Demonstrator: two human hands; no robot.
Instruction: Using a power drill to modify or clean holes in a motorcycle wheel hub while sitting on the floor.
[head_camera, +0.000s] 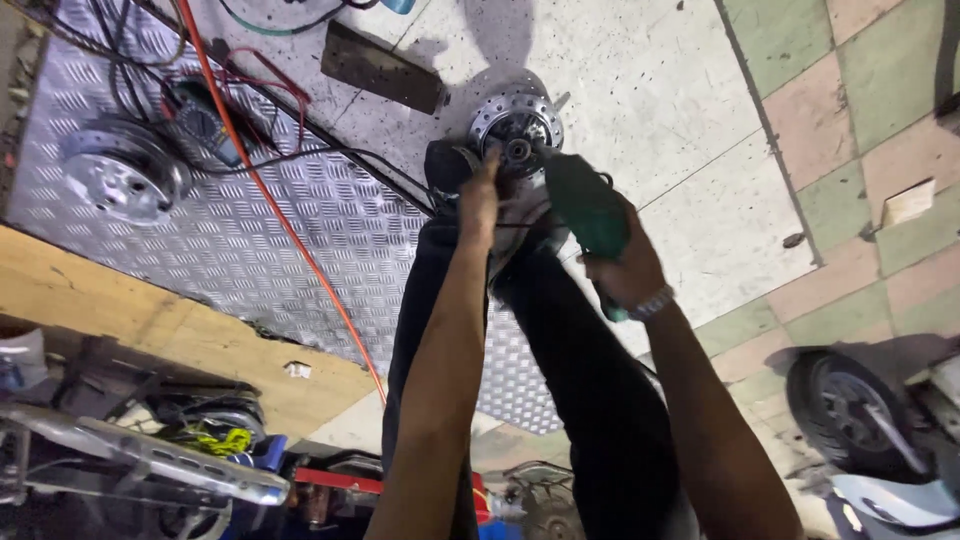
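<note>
Nearest, two bare forearms over dark trouser legs (560, 380). Right hand (625, 265), wristwatch (652, 303) below it, clamped around a green power tool (588, 212) whose front end points at the hub. Left hand (480, 195) apart from the right, fingertips on the rim of a silver wheel hub (515, 125) held at the feet. Beyond, chequer-plate flooring (260, 230) crossed by an orange cable (262, 190); second hub (122, 172) well apart on the left. Scooter wheel (845, 405) low right.
</note>
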